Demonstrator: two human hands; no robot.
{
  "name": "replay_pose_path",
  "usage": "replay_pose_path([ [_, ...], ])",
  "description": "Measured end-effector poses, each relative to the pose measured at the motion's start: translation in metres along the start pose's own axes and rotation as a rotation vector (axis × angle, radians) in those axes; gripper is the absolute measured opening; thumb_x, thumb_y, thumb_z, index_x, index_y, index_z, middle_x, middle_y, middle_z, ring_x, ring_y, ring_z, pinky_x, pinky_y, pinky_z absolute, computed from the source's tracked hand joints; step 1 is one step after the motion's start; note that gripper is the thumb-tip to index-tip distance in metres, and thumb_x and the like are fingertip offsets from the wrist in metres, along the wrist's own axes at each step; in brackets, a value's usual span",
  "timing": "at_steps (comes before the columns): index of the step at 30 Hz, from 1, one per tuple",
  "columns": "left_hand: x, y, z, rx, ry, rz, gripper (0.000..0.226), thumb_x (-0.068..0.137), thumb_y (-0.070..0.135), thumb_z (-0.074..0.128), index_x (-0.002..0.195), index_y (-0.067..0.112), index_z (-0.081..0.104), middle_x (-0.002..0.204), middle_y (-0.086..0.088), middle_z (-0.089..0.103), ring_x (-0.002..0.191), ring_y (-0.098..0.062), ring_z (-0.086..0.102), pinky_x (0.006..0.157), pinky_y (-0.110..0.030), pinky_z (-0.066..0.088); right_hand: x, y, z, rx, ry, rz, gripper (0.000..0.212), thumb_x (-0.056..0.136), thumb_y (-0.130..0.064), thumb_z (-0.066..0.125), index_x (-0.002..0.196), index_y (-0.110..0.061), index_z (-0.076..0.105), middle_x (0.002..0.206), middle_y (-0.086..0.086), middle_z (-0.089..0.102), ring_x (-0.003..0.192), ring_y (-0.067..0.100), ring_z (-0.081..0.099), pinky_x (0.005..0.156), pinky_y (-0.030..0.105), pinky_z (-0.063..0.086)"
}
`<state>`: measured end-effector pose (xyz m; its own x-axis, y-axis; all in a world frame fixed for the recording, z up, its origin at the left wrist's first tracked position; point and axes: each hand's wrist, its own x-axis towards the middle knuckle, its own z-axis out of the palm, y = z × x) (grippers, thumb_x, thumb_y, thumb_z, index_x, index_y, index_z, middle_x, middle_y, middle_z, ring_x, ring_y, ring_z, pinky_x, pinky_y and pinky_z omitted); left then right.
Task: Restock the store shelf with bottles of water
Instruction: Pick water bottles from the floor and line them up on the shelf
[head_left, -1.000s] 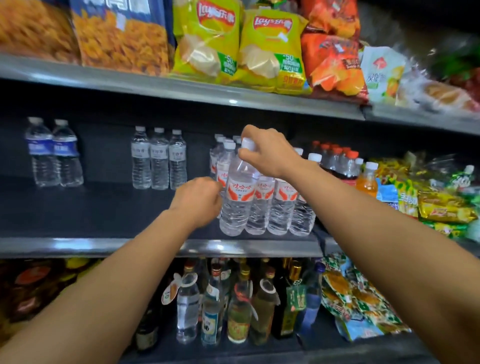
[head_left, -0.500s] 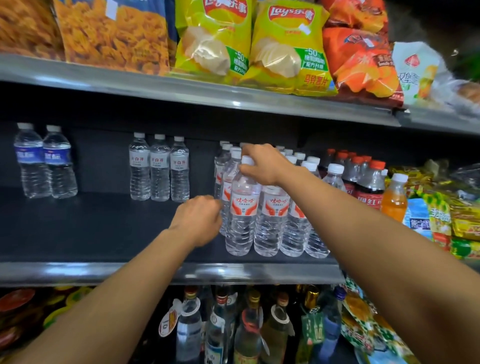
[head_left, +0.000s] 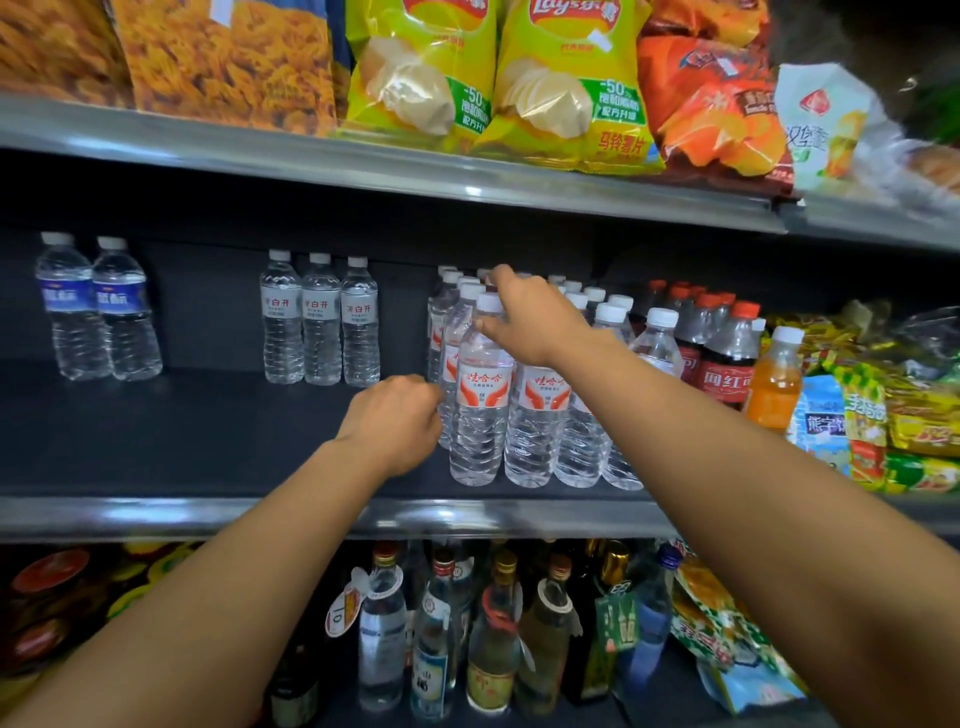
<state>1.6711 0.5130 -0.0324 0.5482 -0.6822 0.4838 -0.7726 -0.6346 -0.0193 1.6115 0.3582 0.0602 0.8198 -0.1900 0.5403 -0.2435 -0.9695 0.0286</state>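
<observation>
We are in a shop, facing a dark grey metal shelf (head_left: 218, 441) with a silver front rail. On it, clear plastic water bottles with white caps (head_left: 530, 410) stand in rows by brand. Right of them are dark cola bottles with red caps (head_left: 724, 364). On the tier above lie yellow-green crisp bags (head_left: 498, 83); below stand glass liquor bottles with neck tags (head_left: 441, 634).
</observation>
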Motion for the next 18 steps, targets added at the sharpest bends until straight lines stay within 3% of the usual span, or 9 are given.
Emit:
replay_pose_path([
  [5,-0.020,0.012,-0.017,0.019,0.017,0.012,0.026,0.096,0.023,0.043,0.112,0.012,0.061,0.111,-0.007,0.059,0.102,-0.030,0.057,0.069,-0.034,0.040,-0.061,-0.015,0.006,-0.009,0.035,-0.054,0.039,0.097,-0.030,0.049,0.129,-0.009,0.043,0.121,0.013,0.056,0.104,0.032,0.057,0.081,0.042,0.049],
  [12,-0.089,0.038,-0.024,0.009,-0.065,-0.018,0.028,0.094,0.023,0.044,0.115,0.014,0.060,0.115,-0.007,0.058,0.107,-0.030,0.056,0.080,-0.038,0.045,-0.176,-0.038,0.039,0.007,-0.190,-0.074,0.036,0.097,-0.025,0.045,0.129,-0.008,0.044,0.126,0.014,0.053,0.114,0.033,0.050,0.087,0.039,0.041],
  [18,-0.184,0.066,-0.007,0.002,-0.184,-0.002,0.026,0.091,0.022,0.044,0.109,0.015,0.062,0.115,-0.006,0.061,0.107,-0.029,0.058,0.082,-0.037,0.048,-0.276,-0.065,0.053,0.078,-0.280,-0.021,0.031,0.096,-0.022,0.043,0.124,-0.008,0.048,0.121,0.014,0.055,0.111,0.032,0.052,0.089,0.039,0.042],
])
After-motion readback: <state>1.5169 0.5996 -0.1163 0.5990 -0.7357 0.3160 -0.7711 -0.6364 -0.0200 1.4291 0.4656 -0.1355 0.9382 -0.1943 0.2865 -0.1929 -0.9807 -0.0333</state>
